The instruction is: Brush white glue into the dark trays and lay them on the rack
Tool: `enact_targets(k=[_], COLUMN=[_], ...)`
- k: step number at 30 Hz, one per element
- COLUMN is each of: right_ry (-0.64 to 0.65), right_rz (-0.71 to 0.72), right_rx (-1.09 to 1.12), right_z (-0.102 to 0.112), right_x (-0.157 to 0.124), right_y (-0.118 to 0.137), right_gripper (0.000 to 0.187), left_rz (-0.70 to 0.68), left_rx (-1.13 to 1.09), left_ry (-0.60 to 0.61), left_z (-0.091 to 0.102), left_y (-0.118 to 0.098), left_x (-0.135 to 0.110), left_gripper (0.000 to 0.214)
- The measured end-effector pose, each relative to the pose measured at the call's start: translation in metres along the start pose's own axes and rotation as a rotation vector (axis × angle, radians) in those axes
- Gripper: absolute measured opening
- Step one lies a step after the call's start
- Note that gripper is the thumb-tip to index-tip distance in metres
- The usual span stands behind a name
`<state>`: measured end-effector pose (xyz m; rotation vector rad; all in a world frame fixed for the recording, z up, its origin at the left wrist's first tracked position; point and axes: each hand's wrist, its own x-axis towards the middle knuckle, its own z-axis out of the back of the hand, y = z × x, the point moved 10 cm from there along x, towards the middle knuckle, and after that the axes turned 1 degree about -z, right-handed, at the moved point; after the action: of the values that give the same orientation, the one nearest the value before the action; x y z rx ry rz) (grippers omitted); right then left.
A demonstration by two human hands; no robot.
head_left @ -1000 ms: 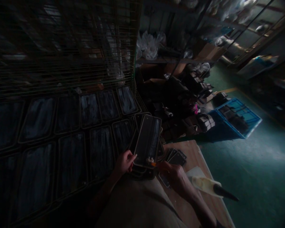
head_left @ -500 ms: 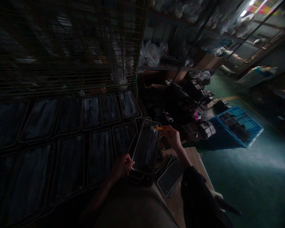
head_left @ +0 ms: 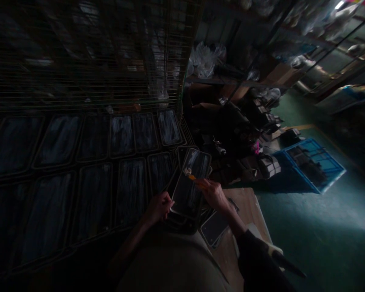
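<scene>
My left hand (head_left: pixel 159 207) is closed on the near left edge of a dark rectangular panel with a pale rim (head_left: pixel 191 184), which lies tilted on top of a stack of similar panels. My right hand (head_left: pixel 213 193) grips a small brush with an orange handle (head_left: pixel 192 176); its pale bristle tip rests on the middle of the panel's surface. The scene is very dark.
Rows of streaked dark panels (head_left: pixel 121 136) lie on a wire rack (head_left: pixel 88 77) to the left. A wooden board (head_left: pixel 246 211) under my right arm carries loose panels (head_left: pixel 214 229) and a pale bottle with a dark nozzle (head_left: pixel 276 253). A blue crate (head_left: pixel 313 164) stands on the green floor.
My right hand with the brush went from the panel's near end up to its far end, then came back to the middle. The left hand has kept its hold.
</scene>
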<state>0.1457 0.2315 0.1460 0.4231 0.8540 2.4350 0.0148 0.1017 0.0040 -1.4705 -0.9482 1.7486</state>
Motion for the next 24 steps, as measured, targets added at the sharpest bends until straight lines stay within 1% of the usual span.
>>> enact_targets(k=[3,6,10,13,15,19,22,24], right_ry=[0.105,0.165,0.189,0.172,0.077,-0.228,-0.396,-0.440], right_rz=[0.014,-0.067,-0.235,-0.313,-0.344,-0.350,-0.316,-0.278], right_rx=[0.060,0.207,0.442,0.594,0.579,0.379,0.211,0.121], right_z=[-0.011,-0.021,-0.029,-0.028,-0.017,0.025,0.053,0.063], right_x=[-0.027,-0.050,-0.072,-0.075,-0.067,-0.040,-0.018,-0.003], right_y=[0.021,0.028,0.019,0.003,-0.015,-0.052,-0.067,-0.069], right_gripper=[0.026,0.025,0.026,0.030,0.030,0.030,0.031,0.029], left_rz=[0.006,0.022,0.016,0.009,0.025,-0.003,-0.027,-0.026], left_rx=[0.009,-0.010,-0.031,-0.024,-0.004,0.030,0.033,0.034], left_ry=[-0.007,0.014,0.018,0.006,0.003,0.003,-0.001,-0.004], left_z=[0.001,0.000,0.000,0.002,0.002,0.003,0.003,0.002], left_y=[0.000,0.001,0.000,-0.001,-0.001,-0.006,-0.010,-0.011], left_x=[0.000,-0.001,-0.002,-0.003,-0.003,-0.003,-0.003,-0.003], left_gripper=[0.021,0.021,0.022,0.022,0.022,0.026,0.027,0.027])
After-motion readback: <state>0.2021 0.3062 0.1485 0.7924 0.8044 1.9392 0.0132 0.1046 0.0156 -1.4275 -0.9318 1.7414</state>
